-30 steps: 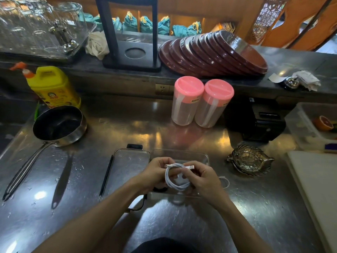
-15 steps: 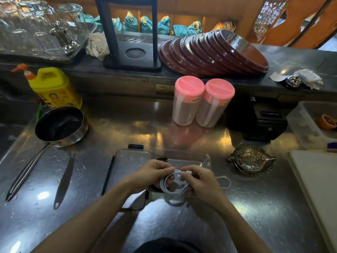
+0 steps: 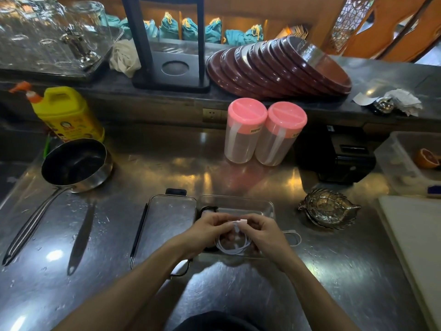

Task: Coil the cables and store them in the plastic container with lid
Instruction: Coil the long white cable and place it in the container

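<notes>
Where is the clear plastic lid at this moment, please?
In the head view, the clear plastic lid lies flat on the steel counter, immediately left of the clear container.

dim warm light; glare patches on the wet steel counter [image 3: 167, 168]; edges curved, blurred.

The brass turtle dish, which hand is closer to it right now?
Right. The right hand is just left of the turtle dish, pinching the white cable over the container. The left hand holds the coil's far side, farther away.
</notes>
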The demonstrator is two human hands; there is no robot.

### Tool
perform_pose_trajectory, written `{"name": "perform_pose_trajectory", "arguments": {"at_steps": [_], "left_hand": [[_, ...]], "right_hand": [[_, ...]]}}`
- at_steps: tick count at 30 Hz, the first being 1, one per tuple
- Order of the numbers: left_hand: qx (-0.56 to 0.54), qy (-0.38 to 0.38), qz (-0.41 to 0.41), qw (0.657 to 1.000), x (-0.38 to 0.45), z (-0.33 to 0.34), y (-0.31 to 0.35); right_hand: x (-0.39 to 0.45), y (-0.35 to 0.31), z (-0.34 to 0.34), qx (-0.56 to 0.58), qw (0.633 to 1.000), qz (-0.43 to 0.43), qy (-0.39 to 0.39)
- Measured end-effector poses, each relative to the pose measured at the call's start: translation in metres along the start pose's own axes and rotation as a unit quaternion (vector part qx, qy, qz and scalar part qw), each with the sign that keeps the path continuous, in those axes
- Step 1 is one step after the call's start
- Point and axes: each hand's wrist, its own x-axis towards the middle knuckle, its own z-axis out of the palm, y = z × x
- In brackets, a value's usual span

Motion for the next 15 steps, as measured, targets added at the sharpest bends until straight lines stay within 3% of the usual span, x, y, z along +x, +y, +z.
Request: {"name": "perform_pose_trajectory", "arguments": {"at_steps": [4,8,15], "left_hand": [[-0.046,0.045,-0.023,0.998,0.006,-0.001,0.000],[-0.018,0.012,-0.020,1.000,0.005,-0.005,0.001],[-0.048,0.033,-0.040,0.998,0.007,-0.003,0.001]], "right_hand": [[0.006,0.003,-0.003,-0.014,1.000,0.012,0.014],[0.010,0.008,-0.009,-0.038,0.999,0.025,0.021],[0.012,0.011,-0.011,-0.021,0.999,0.026,0.037]]}}
